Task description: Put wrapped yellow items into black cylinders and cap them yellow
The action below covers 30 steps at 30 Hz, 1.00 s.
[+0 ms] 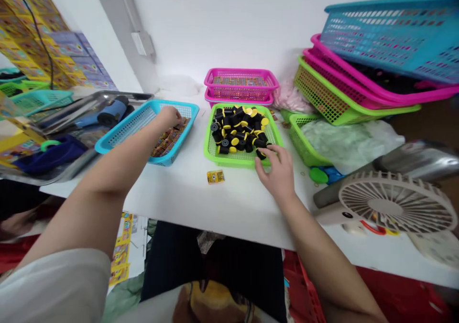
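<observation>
My left hand (169,117) reaches into a blue basket (118,139) and its fingers curl down onto a layer of small printed packets (168,140); what they hold is hidden. My right hand (278,170) rests at the near right corner of a green basket (211,153) heaped with black-and-yellow rollers (238,129). Its fingers pinch one black-and-yellow roller (261,154) at the basket's rim. One yellow packet (215,176) lies loose on the white table (201,199) between the two arms.
Two stacked pink baskets (240,85) stand behind the green one. At the right are a green basket with plastic bags (344,139), a tilted stack of large baskets (376,65) and a small white fan (394,203). A metal tray (71,122) with tools lies left.
</observation>
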### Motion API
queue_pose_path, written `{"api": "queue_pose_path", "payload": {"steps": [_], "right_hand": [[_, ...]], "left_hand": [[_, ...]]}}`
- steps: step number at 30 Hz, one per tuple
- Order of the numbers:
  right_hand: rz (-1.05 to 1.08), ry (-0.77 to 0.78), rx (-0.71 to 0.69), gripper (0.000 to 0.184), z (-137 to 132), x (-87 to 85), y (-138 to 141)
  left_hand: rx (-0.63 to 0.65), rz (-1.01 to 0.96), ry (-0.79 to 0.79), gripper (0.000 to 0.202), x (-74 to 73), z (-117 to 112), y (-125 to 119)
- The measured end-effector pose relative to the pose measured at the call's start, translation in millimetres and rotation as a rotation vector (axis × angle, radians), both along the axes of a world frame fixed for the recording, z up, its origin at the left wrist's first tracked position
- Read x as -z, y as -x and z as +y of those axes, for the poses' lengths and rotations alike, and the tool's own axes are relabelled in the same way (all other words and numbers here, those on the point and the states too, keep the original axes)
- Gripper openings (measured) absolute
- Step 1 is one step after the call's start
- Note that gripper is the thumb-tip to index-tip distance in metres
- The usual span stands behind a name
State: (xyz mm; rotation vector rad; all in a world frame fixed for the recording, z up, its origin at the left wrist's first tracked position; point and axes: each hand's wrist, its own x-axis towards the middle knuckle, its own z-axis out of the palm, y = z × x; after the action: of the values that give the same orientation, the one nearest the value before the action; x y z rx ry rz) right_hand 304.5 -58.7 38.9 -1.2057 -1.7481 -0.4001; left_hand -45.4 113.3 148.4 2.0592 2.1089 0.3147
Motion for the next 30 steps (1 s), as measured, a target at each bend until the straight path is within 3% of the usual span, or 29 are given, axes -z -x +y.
{"api": "queue_pose_path", "payload": {"steps": [3, 7, 9, 11, 12, 15, 19, 22, 25, 30], "right_hand": [[0.075, 0.011, 0.002, 0.018, 4.5, 4.1, -0.7], [0.161, 0.137, 0.075, 0.025, 13.3, -7.1, -3.2], [0.094, 0.341, 0.149, 0.036, 21.7, -22.5, -2.0], [-0.063, 0.643, 0.264, 0.043, 34.1, -40.1, 2.6], [-0.165, 0.820, 0.325, 0.045, 41.9, -47.9, 6.0], [-0.249, 1.031, 0.350, 0.046, 68.3, -61.0, 18.1], [-0.292, 1.167, 0.320, 0.050, 91.8, -57.8, 29.7], [-0.281, 1.159, 0.291, 0.045, 89.9, -56.5, 28.6], [-0.230, 1.063, 0.284, 0.045, 76.9, -61.7, 19.3], [0.149, 0.640, 0.171, 0.039, 52.9, -59.0, -0.8]], "left_hand": [[-0.012, 0.021, 0.041, 0.016, 9.1, 0.4, 0.5], [0.002, -0.006, -0.094, 0.036, -4.1, -28.3, -11.0], [0.078, -0.023, -0.212, 0.044, -13.0, -58.0, -23.2], [0.222, -0.015, -0.252, 0.041, -14.4, -95.2, -38.9], [0.323, 0.018, -0.233, 0.038, -11.1, -114.5, -47.4], [0.524, 0.107, -0.111, 0.030, 14.2, -163.2, -70.2], [0.722, 0.245, -0.004, 0.022, 60.9, -186.3, -86.7], [0.763, 0.263, -0.007, 0.019, 84.5, -183.9, -90.3], [0.781, 0.280, -0.038, 0.024, 95.5, -184.9, -90.7], [0.762, 0.303, -0.038, 0.032, 100.9, -198.9, -94.2]]}}
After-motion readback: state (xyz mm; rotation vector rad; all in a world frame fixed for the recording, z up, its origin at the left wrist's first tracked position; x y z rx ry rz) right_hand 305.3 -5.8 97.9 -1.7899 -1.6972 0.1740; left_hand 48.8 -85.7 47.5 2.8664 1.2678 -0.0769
